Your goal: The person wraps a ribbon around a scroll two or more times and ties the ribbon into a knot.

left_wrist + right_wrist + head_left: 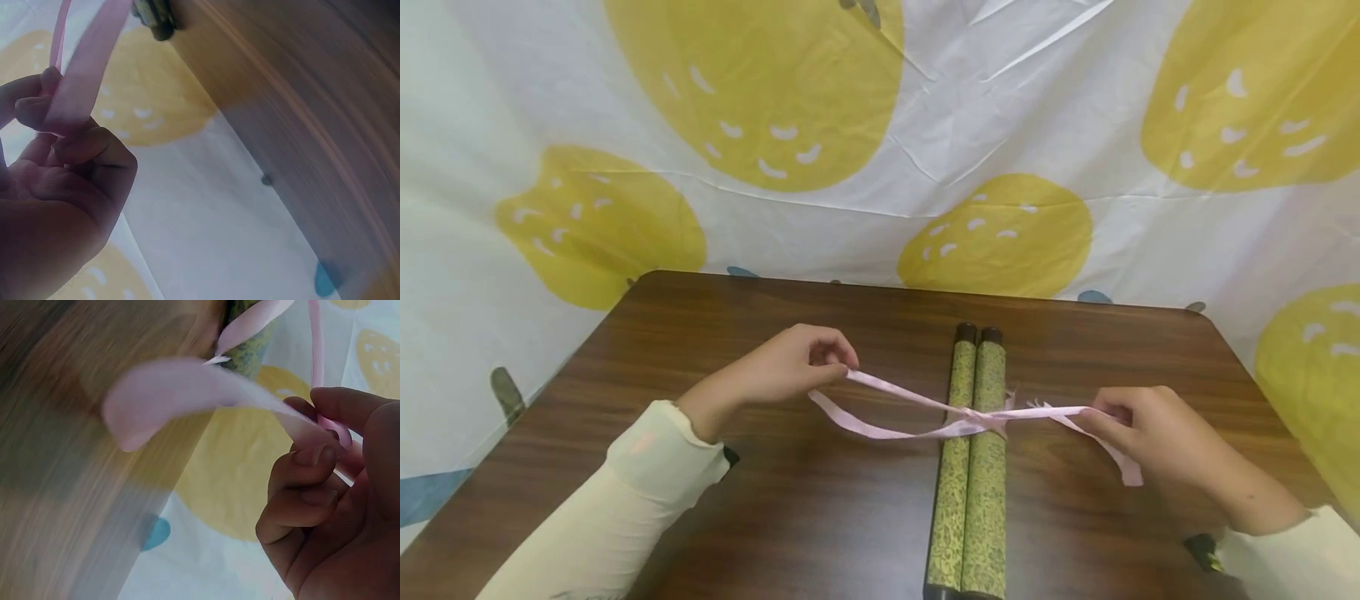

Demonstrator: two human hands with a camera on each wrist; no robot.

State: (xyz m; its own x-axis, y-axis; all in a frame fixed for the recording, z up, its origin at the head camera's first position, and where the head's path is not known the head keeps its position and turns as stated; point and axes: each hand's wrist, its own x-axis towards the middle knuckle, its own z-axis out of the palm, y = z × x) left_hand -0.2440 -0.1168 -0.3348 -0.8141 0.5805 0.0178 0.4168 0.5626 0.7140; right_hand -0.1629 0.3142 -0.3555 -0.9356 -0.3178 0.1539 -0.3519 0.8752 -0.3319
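Note:
Two green-gold patterned scrolls (pixel 987 508) with dark end caps lie side by side on the table. A pale pink ribbon (pixel 904 390) passes around their middle and crosses on top, where a knot or crossing is too small to make out. To the left of the scrolls, my left hand (pixel 786 367) pinches one stretch of ribbon, drawn fairly straight; a second strand sags below it. On the other side, my right hand (pixel 1161 429) pinches the ribbon between thumb and fingers. From there a loose tail (pixel 169 387) hangs, blurred in the right wrist view.
The dark brown wooden table (pixel 790 517) has rounded far corners. Behind it and along its sides hangs a white cloth (pixel 820 229) printed with large yellow fruit shapes. Both forearms wear light sleeves (pixel 647 467), with a small dark object at each cuff.

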